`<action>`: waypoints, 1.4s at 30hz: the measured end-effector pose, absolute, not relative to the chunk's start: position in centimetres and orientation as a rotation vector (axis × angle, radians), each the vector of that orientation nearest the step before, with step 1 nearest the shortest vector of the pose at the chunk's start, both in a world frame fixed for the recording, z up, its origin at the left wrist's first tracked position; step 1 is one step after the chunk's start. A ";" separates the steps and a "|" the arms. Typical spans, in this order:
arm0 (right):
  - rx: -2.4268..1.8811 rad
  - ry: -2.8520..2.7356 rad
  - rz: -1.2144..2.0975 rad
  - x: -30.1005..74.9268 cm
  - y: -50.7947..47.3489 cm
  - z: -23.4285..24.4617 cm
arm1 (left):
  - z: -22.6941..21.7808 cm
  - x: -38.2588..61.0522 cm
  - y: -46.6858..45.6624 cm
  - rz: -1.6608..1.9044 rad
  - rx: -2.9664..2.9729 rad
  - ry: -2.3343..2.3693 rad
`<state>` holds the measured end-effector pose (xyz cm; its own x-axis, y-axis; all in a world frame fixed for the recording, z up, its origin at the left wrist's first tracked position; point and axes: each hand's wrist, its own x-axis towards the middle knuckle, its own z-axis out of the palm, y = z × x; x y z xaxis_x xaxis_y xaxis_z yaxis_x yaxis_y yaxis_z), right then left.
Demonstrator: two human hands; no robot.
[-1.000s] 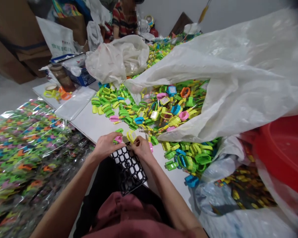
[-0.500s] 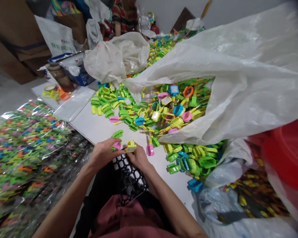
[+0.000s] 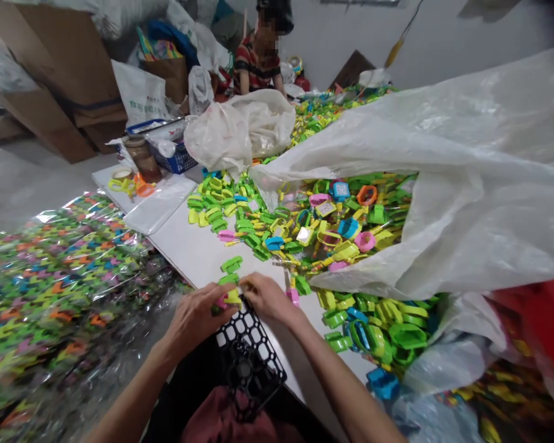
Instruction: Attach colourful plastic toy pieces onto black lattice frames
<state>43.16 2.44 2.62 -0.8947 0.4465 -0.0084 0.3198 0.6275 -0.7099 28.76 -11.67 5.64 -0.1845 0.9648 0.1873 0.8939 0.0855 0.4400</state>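
My left hand point(image 3: 196, 311) is closed around small plastic toy watches at the table's near edge: a yellow toy watch point(image 3: 232, 298) and a pink one point(image 3: 221, 302) partly hidden by the fingers. My right hand point(image 3: 265, 298) is beside it, thumb and fingers pinched together; whatever is between them is hidden. Below both hands a black plastic grid frame point(image 3: 256, 332) slants from the table edge toward my lap. Just beyond the left fingers lie two green toy watches, one point(image 3: 228, 279) close to the fingertips and another point(image 3: 231, 264) farther off.
A heap of toy watches point(image 3: 258, 227) spreads over the white table point(image 3: 175, 237), partly under a translucent plastic bag point(image 3: 443, 135). More watches point(image 3: 388, 332) lie at right. Bagged colourful pieces point(image 3: 64, 277) fill the left. A blue basket point(image 3: 180, 158) and jar point(image 3: 142, 161) stand behind; a person point(image 3: 258, 64) sits beyond.
The view has swung up and left, so the scene sits lower and farther right. The yellow toy watch, at my right fingers before, is now at my left fingers.
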 end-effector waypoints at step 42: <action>-1.028 -3.077 0.252 33.4 9.3 6.0 | 9.0 25.9 -5.5 0.090 1.628 2.272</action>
